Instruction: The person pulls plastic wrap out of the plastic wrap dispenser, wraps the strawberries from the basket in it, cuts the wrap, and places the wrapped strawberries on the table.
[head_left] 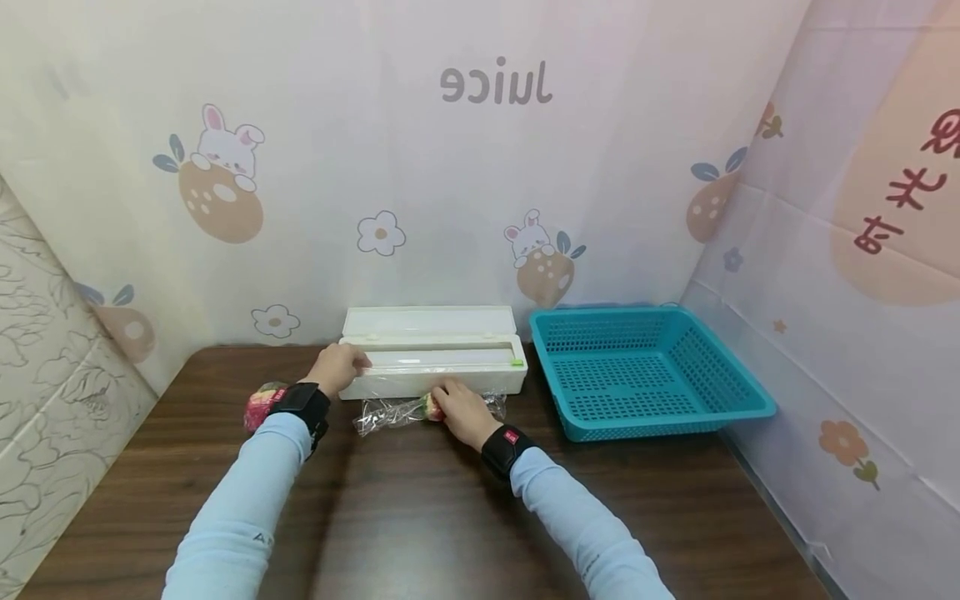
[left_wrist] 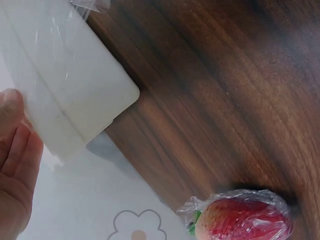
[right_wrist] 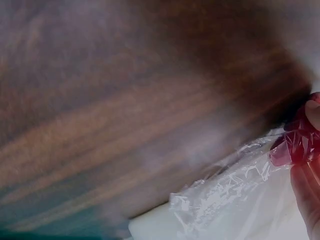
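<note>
A white cling film dispenser stands at the back of the table with its lid raised. My left hand grips its left end, the thumb at the edge. My right hand holds a small red-and-yellow fruit against the dispenser's front. Clear cling film runs down over the front and lies crumpled around that fruit. In the right wrist view, the fruit is partly hidden by the fingers. Another red-and-yellow fruit, wrapped in film and with a bit of green, lies left of the dispenser.
A turquoise perforated basket stands to the right of the dispenser. Behind it hangs a printed curtain, with another patterned sheet on the right. The dark wooden table reaches toward me.
</note>
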